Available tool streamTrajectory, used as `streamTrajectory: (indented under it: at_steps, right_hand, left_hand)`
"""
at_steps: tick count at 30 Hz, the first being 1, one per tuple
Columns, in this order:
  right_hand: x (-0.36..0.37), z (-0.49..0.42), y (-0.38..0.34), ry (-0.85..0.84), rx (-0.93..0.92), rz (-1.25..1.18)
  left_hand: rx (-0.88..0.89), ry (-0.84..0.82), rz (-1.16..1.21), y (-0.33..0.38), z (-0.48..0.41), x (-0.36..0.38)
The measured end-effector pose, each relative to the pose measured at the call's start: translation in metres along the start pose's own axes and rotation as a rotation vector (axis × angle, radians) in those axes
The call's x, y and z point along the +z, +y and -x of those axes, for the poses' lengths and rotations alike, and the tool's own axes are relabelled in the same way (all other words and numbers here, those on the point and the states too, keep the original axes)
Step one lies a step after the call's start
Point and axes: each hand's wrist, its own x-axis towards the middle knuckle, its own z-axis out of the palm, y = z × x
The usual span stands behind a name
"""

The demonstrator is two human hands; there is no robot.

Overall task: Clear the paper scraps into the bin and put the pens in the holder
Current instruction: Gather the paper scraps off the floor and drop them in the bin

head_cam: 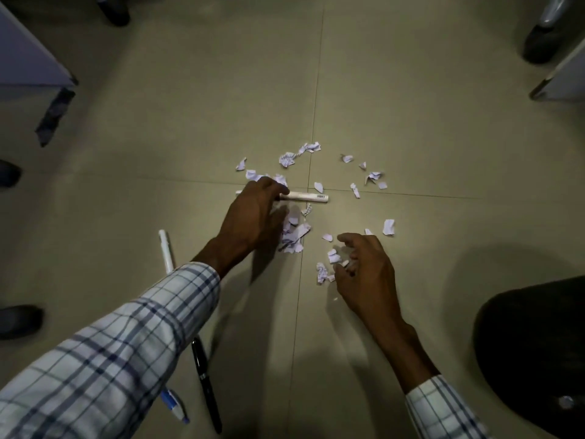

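Hands (259, 213) seemingly among paper scraps (296, 236)

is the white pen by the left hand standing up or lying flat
Lying flat: the white pen rests lengthwise on the beige tiled floor, with the left hand over one end.

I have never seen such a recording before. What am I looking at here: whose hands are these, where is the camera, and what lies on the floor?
There is no machine here. A person wears one camera on the head, so the single picture looks down at that person's own hands above a tiled floor.

The left hand reaches over a white pen and seems to touch it; whether it already grips it I cannot tell. The right hand is curled over some paper scraps and seems to gather them.

More torn scraps lie scattered ahead. Other pens lie at the left: a white one, a black one and a blue-and-white one.

No bin or holder is clearly visible.
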Motion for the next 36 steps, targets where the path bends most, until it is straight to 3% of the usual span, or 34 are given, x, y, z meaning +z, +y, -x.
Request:
streamTrajectory:
  at_steps: [5,11,15,20,27,30,36]
  right_hand:
    - [0.004,-0.007,-0.001,-0.028,0.044,-0.054]
    - [0.006,-0.009,-0.001,-0.085,0.064,-0.049]
    - [0.007,-0.011,0.002,-0.103,0.123,-0.089]
    - [0.006,-0.017,-0.006,-0.027,0.035,-0.095]
    - [0.025,-0.03,-0.015,-0.047,-0.014,-0.041]
    - [0.031,-0.031,-0.017,-0.075,-0.016,-0.016]
    - [0.023,-0.038,-0.005,-0.06,0.015,-0.016]
  left_hand:
    - [0.039,-0.07,-0.037,0.014,-0.028,0.008]
    - [0.063,-0.187,-0.241,0.02,-0.031,0.013]
    - [0.045,-0.202,-0.22,0.013,-0.023,0.007]
    - [-0.16,-0.063,-0.073,-0.007,0.003,-0.02]
    - [-0.527,-0.4,-0.182,-0.048,0.039,-0.026]
    - [-0.53,-0.352,-0.188,-0.051,0.038,-0.026]
    - [-0.373,-0.164,-0.19,-0.043,0.005,-0.029]
